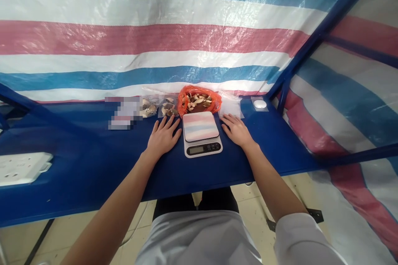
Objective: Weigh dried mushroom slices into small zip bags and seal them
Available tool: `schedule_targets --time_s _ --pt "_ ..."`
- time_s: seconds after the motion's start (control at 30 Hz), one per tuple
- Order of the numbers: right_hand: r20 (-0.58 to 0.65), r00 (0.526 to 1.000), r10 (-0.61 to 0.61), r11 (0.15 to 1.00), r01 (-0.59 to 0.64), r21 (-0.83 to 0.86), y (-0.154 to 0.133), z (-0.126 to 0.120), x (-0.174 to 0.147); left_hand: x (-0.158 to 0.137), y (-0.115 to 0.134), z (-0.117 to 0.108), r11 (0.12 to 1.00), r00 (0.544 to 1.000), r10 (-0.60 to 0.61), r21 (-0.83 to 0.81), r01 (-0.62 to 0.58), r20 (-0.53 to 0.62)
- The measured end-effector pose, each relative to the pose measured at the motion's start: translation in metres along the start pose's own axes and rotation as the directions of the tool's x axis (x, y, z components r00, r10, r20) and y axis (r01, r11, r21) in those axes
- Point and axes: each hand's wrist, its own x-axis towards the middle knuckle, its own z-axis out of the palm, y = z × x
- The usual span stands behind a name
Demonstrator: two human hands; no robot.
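Note:
My left hand (162, 136) lies flat on the blue tabletop with fingers spread, just left of a white kitchen scale (202, 149). On the scale's other side my right hand (236, 130) rests palm down, its fingertips near a stack of clear plastic bags (230, 106). The scale has a mirror-like plate and a small display that I cannot read. Behind it sits an open orange plastic bag (184, 101) holding several brown and pale pieces that look like shells or mushrooms. Two clear bags (149, 107) (169, 107) with similar pieces lie beyond my left fingers.
A pixelated item (124, 112) lies at the back left. A white power strip (23, 168) is at the left edge. A small white rounded object (260, 104) on clear plastic sits at the back right. Striped sheeting (155, 37) and blue frame bars (298, 60) enclose the table.

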Motion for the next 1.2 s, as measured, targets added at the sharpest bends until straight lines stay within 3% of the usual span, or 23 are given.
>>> schedule_targets --time_s 0.27,0.47,0.63,0.77,0.97,1.2 --pt "-0.047 0.999 0.014 0.999 -0.012 0.032 -0.003 -0.003 0.000 -0.002 -0.003 0.006 0.997 0.996 0.020 -0.073 -0.027 -0.086" --pt "-0.148 0.979 0.142 0.988 -0.131 0.079 -0.005 -0.013 0.012 -0.003 -0.003 0.005 0.998 0.996 0.028 -0.049 -0.032 -0.083" --pt "-0.061 0.986 0.157 0.987 -0.154 0.040 0.005 -0.019 0.040 -0.003 -0.004 0.006 0.998 0.995 0.034 -0.050 -0.039 -0.095" --pt "-0.005 0.990 0.142 0.990 -0.142 0.012 0.014 -0.009 0.054 -0.003 -0.003 0.007 0.999 0.995 0.032 -0.036 -0.035 -0.097" --pt "-0.066 0.989 0.135 0.990 -0.132 0.043 0.018 0.009 0.050 -0.003 -0.003 0.007 0.999 0.996 0.029 -0.037 -0.032 -0.082" --pt "-0.103 0.976 0.190 0.981 -0.183 0.066 0.012 0.002 0.046 -0.003 -0.003 0.009 0.997 0.995 0.025 -0.067 -0.031 -0.093"
